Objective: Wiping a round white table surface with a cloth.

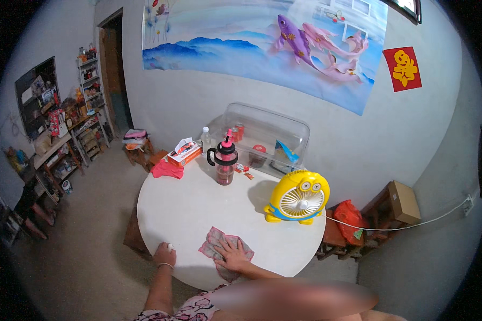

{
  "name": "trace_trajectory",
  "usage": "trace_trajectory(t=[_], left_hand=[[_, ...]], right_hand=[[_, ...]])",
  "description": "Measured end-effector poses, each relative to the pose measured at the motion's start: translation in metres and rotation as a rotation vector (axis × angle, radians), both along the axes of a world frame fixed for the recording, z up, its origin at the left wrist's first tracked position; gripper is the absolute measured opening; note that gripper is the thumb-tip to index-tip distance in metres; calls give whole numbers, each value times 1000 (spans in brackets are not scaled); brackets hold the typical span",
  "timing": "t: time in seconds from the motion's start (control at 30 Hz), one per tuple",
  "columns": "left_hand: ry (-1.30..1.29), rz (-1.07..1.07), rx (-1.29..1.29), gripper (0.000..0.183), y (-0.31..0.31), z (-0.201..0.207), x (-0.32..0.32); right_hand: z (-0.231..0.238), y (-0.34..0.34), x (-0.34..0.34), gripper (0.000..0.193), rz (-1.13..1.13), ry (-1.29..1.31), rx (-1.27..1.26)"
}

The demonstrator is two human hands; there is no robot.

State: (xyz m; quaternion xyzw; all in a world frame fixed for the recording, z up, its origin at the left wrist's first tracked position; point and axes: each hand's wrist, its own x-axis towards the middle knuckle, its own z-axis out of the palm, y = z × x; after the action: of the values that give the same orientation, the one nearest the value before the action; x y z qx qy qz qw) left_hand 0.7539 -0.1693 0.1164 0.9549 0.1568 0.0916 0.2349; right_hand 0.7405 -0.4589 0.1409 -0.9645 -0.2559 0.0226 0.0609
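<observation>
My right hand (232, 254) lies flat with its fingers spread on a grey cloth (215, 238) with a pink edge. The cloth rests on the near part of a round white table (198, 211). My left hand (164, 253), with a band on its wrist, is at the table's near left edge. Its fingers are curled, and a small white thing (170, 247) shows between them, too small to name.
A yellow fan (302, 200) stands at the table's right, its cord running to a wall socket (468, 205). Further back are a pink-lidded jug (225, 163), a tissue box (185, 153), a red cloth (168, 169), a clear bottle (205, 140) and a transparent plastic cover (270, 125). Wooden stools (332, 234) flank the table.
</observation>
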Motion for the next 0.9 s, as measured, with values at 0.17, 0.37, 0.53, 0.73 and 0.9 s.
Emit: trace_trajectory(t=[0.17,0.37,0.53,0.73,0.9], left_hand=[[-42,-13,36,23,3,-5,-1],[-87,-8,11,21,12,-10,6],[-96,8,27,22,11,-8,11],[-95,-17,46,21,11,-12,15],[-112,-25,103,18,14,-15,17]], right_hand=[[0,-33,-8,65,-61,11,-1],[0,-71,-22,64,-226,-32,57],[6,-80,-35,63,-278,-16,37],[6,-66,-27,63,-333,-9,16],[6,-44,-11,64,-327,-46,-5]])
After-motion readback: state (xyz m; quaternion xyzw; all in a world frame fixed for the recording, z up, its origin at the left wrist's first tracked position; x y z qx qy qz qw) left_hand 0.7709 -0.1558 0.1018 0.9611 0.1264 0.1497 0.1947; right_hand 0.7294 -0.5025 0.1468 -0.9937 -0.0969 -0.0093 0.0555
